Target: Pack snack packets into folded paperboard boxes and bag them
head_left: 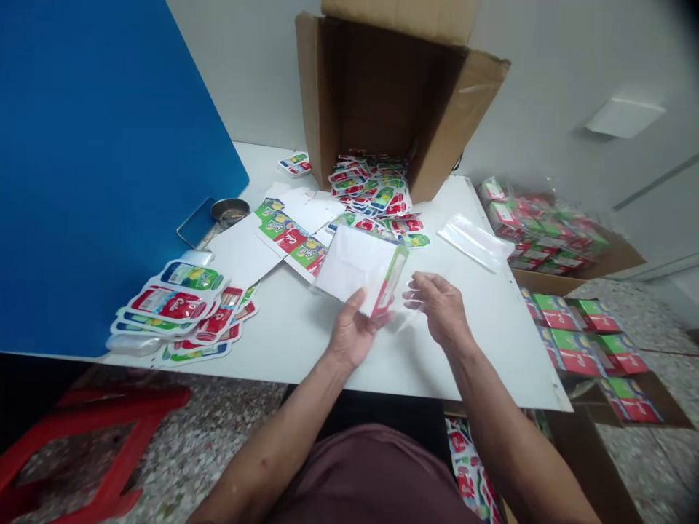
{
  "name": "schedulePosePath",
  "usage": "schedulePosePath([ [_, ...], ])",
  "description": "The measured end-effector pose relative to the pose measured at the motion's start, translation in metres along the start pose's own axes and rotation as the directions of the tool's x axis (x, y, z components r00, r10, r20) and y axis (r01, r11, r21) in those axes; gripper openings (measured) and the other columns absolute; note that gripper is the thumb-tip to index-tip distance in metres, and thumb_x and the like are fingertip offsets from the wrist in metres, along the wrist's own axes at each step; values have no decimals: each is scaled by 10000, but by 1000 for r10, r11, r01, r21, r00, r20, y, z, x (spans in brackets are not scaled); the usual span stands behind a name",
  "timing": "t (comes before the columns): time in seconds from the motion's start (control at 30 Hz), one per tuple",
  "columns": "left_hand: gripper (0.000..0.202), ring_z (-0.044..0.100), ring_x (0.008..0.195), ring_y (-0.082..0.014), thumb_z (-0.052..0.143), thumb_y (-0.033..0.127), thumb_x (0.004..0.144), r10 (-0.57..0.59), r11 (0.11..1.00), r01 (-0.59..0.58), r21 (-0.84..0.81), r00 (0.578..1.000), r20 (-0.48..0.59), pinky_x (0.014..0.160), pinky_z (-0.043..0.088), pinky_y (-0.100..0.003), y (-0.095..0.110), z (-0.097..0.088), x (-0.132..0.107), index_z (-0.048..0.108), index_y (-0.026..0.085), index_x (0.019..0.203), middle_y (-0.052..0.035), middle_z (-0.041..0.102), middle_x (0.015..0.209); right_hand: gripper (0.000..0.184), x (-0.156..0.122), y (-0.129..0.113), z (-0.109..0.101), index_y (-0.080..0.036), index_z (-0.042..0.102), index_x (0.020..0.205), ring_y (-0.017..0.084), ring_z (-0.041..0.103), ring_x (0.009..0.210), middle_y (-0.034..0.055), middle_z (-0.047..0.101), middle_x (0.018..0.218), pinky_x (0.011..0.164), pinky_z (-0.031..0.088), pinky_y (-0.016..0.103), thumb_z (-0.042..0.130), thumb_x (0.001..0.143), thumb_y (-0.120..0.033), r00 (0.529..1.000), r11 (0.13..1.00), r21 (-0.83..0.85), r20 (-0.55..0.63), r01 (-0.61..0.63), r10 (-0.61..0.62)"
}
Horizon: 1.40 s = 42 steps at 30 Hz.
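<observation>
My left hand (352,331) is closed on a small flat box (361,268), white on its back with a green and red edge, held tilted above the white table (480,349). My right hand (437,306) is beside it on the right, fingers pinched on a clear plastic sleeve (407,309) that is hard to see. Flat printed box blanks (289,236) lie just behind the held box. A spill of small red and green packets (374,191) runs out of the open cardboard carton (382,94) at the back.
A pile of blister packs (180,309) lies at the table's left front. Clear bags (475,241) lie at the right. A blue board (92,160) stands on the left, with a small metal tin (229,211) by it. Cartons of finished boxes (579,335) sit on the floor right; a red stool (98,444) is lower left.
</observation>
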State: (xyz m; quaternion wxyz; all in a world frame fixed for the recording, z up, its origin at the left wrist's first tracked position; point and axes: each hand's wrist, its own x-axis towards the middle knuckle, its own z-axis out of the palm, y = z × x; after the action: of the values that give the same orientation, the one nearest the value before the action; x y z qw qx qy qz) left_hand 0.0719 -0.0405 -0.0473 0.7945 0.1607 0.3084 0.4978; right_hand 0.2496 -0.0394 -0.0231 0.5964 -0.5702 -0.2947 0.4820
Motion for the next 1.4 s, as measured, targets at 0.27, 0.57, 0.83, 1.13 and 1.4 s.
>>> schedulePosePath([
  [0.27, 385, 612, 1338, -347, 847, 358, 749, -162, 936, 207, -286, 971, 174, 1139, 483, -509, -78, 26, -28, 714, 195, 1072, -113, 688, 1366, 313, 11, -36, 10, -241, 732, 925, 194, 654, 688, 32, 691, 798, 691, 559, 343, 607, 973, -524, 784, 656, -512, 58, 555, -617],
  [0.57, 494, 678, 673, -203, 892, 458, 734, -1, 815, -64, 576, 994, 112, 660, 552, -353, -41, 3, -94, 647, 245, 1105, -31, 700, 827, 367, 15, -80, 23, -285, 770, 1092, 177, 655, 688, 46, 758, 874, 636, 417, 294, 465, 1066, -487, 473, -96, -546, 790, 832, -389],
  [0.83, 509, 649, 1252, -350, 841, 469, 783, 418, 276, -515, 812, 824, 381, 1094, 496, -468, 102, 6, 1, 752, 194, 1202, -96, 748, 1281, 373, 3, -97, 39, -269, 784, 1002, 196, 670, 715, 59, 773, 900, 651, 410, 311, 535, 1030, -545, 486, -130, -578, 770, 806, -413],
  [1.13, 332, 747, 899, -227, 727, 457, 902, 387, 502, -599, 624, 801, 457, 899, 583, -360, 101, 4, 37, 834, 147, 953, -84, 822, 934, 355, -2, -93, -7, -225, 774, 958, 208, 677, 703, 54, 772, 833, 674, 477, 310, 543, 1028, -486, 654, 151, -681, 579, 716, -488],
  [1.4, 358, 749, 918, -212, 703, 450, 925, 321, 607, -556, 568, 826, 464, 877, 575, -328, 107, 5, 33, 831, 129, 1016, -129, 816, 1018, 229, -12, -109, -7, -203, 771, 930, 181, 682, 698, 66, 768, 836, 667, 482, 276, 635, 997, -374, 413, -139, -725, 526, 674, -743],
])
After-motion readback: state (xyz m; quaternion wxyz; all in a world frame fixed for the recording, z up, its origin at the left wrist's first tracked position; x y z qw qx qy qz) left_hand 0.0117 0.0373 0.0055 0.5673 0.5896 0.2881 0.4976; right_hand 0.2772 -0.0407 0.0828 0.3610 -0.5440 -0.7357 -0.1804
